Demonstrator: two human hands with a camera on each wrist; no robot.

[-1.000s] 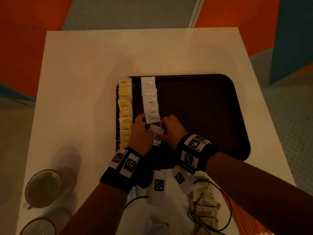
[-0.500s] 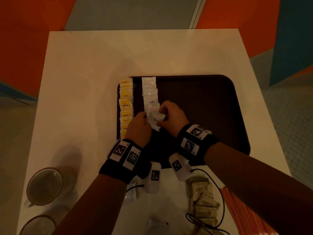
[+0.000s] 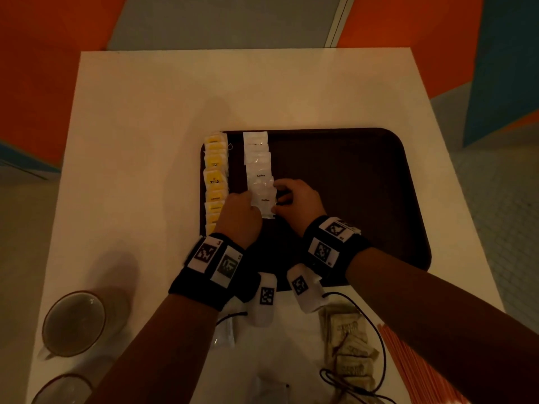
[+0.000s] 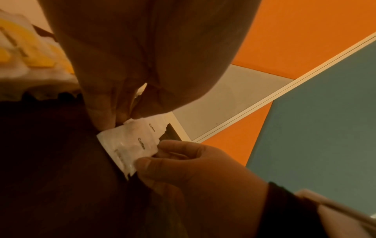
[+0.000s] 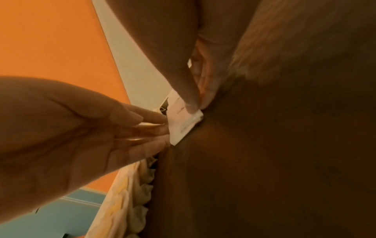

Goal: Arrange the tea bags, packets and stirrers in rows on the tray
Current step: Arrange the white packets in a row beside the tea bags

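A dark brown tray lies on the white table. Along its left side runs a row of yellow tea bags, and beside that a row of white coffee packets. The nearest coffee packet lies at the row's near end. My left hand touches its left edge with straight fingers. My right hand pinches its right edge between thumb and a finger. In the left wrist view the packets overlap, with my right hand on their near edge.
Two cups stand at the table's front left. Near the front edge lie a loose white packet, a heap of beige packets and a bundle of orange stirrers. The tray's right half is bare.
Both hands carried a white packet away from me up the tray. It now lies flat on the near end of the white row, where before it was held below that row.
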